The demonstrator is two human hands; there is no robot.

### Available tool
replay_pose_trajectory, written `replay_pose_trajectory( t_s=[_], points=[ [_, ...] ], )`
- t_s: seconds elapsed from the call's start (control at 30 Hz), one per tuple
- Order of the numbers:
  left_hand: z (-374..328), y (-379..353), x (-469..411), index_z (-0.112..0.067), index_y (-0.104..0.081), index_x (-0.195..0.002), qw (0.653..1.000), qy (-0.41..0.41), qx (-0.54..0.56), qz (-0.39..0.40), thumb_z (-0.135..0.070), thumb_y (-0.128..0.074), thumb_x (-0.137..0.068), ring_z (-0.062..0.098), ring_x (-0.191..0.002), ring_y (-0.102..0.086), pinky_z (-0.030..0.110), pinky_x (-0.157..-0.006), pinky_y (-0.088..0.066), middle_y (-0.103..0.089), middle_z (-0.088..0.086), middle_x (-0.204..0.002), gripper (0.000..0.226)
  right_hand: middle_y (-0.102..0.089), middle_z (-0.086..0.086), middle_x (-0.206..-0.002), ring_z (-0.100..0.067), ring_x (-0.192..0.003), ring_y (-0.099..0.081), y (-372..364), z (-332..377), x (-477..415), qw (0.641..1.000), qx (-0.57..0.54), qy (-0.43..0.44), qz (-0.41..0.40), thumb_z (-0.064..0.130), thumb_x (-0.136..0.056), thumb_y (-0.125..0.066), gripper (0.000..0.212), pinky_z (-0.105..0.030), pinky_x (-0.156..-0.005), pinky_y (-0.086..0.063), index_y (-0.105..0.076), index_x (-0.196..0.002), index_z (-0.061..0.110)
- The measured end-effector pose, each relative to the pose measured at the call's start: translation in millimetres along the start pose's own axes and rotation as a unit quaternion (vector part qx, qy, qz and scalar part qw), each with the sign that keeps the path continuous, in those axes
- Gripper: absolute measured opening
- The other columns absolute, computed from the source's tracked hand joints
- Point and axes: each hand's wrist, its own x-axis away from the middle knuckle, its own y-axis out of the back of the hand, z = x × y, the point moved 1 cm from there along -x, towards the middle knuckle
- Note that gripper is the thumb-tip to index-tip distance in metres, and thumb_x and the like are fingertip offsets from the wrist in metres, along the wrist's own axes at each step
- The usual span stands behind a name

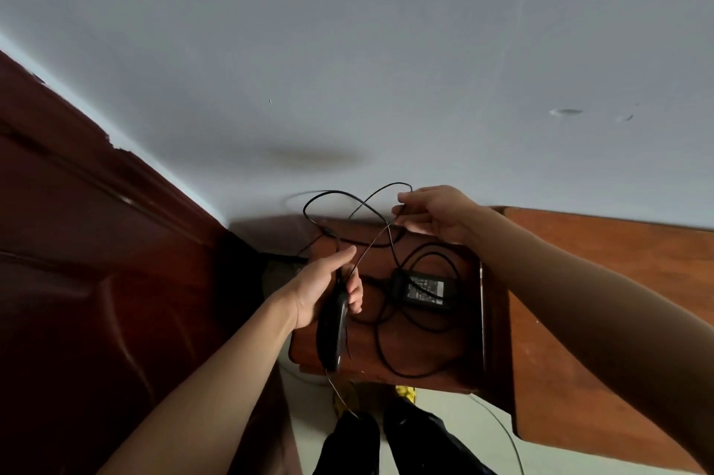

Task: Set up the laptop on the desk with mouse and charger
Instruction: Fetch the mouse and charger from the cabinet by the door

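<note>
A black charger brick [424,290] lies label-up on a small brown wooden table [444,354], with its black cable [390,351] looped around it. My left hand [322,289] grips a black mouse [331,335] held on edge above the table's left side, together with a strand of cable. My right hand [432,213] pinches a thin black cable [347,200] that loops in the air over the table's far edge. No laptop is in view.
A dark red-brown wooden door [96,262] fills the left. A larger wooden desk [602,300] stands right of the small table, against a pale wall [347,49]. Dark trouser legs [386,443] and a light floor show below.
</note>
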Motion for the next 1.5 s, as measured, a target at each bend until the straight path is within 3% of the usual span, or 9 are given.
replay_pose_trajectory(
  t_s=[0.17,0.37,0.67,0.8,0.93,1.03,1.13,1.27,1.5],
  points=[
    [30.5,28.0,14.4,-0.017,-0.035,-0.045,0.994,0.019,0.034,-0.097,-0.043,-0.064,-0.083,0.018,-0.047,-0.041,0.032,-0.06,-0.042,-0.034,0.002,-0.045,0.054,-0.069,-0.01,-0.074,-0.015,-0.055,-0.068,38.3,-77.5,-39.9,0.985,0.129,-0.023,-0.116,0.027,-0.093,-0.062,0.021,-0.026,-0.051,-0.053,-0.065,-0.086,0.008],
    [67.5,55.5,19.5,-0.013,-0.045,-0.052,0.937,0.035,0.214,-0.275,-0.032,-0.048,-0.094,0.019,-0.037,-0.036,0.033,-0.055,-0.04,-0.034,0.002,-0.04,0.047,-0.067,-0.014,-0.106,-0.03,-0.099,-0.064,40.4,-206.6,-63.5,0.843,0.53,-0.083,-0.049,0.041,-0.078,-0.074,0.041,-0.029,-0.071,-0.047,-0.064,-0.099,0.008],
    [92.4,62.9,2.4,0.001,-0.063,-0.107,0.912,0.139,0.178,-0.341,-0.023,-0.045,-0.098,0.018,-0.051,-0.052,0.027,-0.049,-0.041,-0.072,0.018,-0.09,0.031,-0.069,-0.002,-0.114,-0.023,-0.108,-0.062,4.3,-200.2,-48.6,0.904,0.407,0.128,-0.015,0.027,-0.095,-0.056,0.025,-0.031,-0.089,-0.046,-0.066,-0.118,0.021],
    [74.9,47.4,-23.9,-0.003,-0.06,-0.112,0.931,0.121,0.193,-0.284,-0.041,-0.043,-0.099,0.019,-0.068,-0.058,0.026,-0.048,-0.041,-0.069,0.017,-0.113,0.043,-0.071,0.009,-0.107,-0.016,-0.1,-0.065,-0.3,-165.7,-16.1,0.858,0.459,0.211,0.092,0.03,-0.094,-0.056,0.021,-0.033,-0.086,-0.049,-0.067,-0.113,0.027],
    [54.3,36.1,-44.4,-0.009,-0.059,-0.086,0.936,0.107,0.196,-0.271,-0.037,-0.052,-0.096,0.02,-0.066,-0.056,0.029,-0.055,-0.038,-0.074,0.011,-0.086,0.031,-0.07,0.011,-0.113,-0.014,-0.102,-0.063,1.1,-162.9,-5.2,0.795,0.545,0.219,0.151,0.041,-0.094,-0.052,0.028,-0.032,-0.086,-0.05,-0.063,-0.118,0.033],
    [50.9,36.6,-48.1,-0.014,-0.052,-0.072,0.92,0.089,0.215,-0.316,-0.031,-0.05,-0.097,0.02,-0.059,-0.048,0.029,-0.055,-0.035,-0.056,0.003,-0.053,0.031,-0.071,0.011,-0.086,-0.008,-0.082,-0.066,9.8,-159.4,-14.8,0.842,0.491,0.153,0.164,0.048,-0.093,-0.054,0.024,-0.031,-0.077,-0.053,-0.07,-0.096,0.031],
    [55.6,49.3,-42.4,-0.015,-0.04,-0.065,0.896,0.065,0.239,-0.369,-0.032,-0.046,-0.1,0.021,-0.054,-0.039,0.03,-0.053,-0.035,-0.037,0.0,-0.045,0.039,-0.071,0.002,-0.075,-0.018,-0.077,-0.068,31.9,-146.8,-50.4,0.911,0.394,0.117,-0.008,0.041,-0.093,-0.058,0.027,-0.036,-0.071,-0.053,-0.071,-0.08,0.021],
    [75.5,67.5,-20.9,-0.018,-0.032,-0.057,0.897,0.09,0.22,-0.373,-0.036,-0.048,-0.098,0.017,-0.039,-0.037,0.029,-0.053,-0.03,-0.032,-0.002,-0.038,0.047,-0.072,-0.01,-0.104,-0.032,-0.1,-0.064,56.9,-118.3,-116.6,0.859,0.445,0.128,-0.22,0.029,-0.088,-0.059,0.024,-0.03,-0.074,-0.043,-0.07,-0.106,0.017],
    [85.5,77.0,-3.4,-0.01,-0.06,-0.08,0.895,0.065,0.278,-0.342,-0.03,-0.045,-0.097,0.011,-0.035,-0.043,0.025,-0.048,-0.036,-0.065,0.006,-0.071,0.03,-0.068,-0.016,-0.096,-0.031,-0.088,-0.065,-19.3,-120.7,-158.8,0.927,0.366,0.074,-0.029,0.024,-0.095,-0.057,0.029,-0.037,-0.081,-0.051,-0.062,-0.115,0.003]
  ],
)
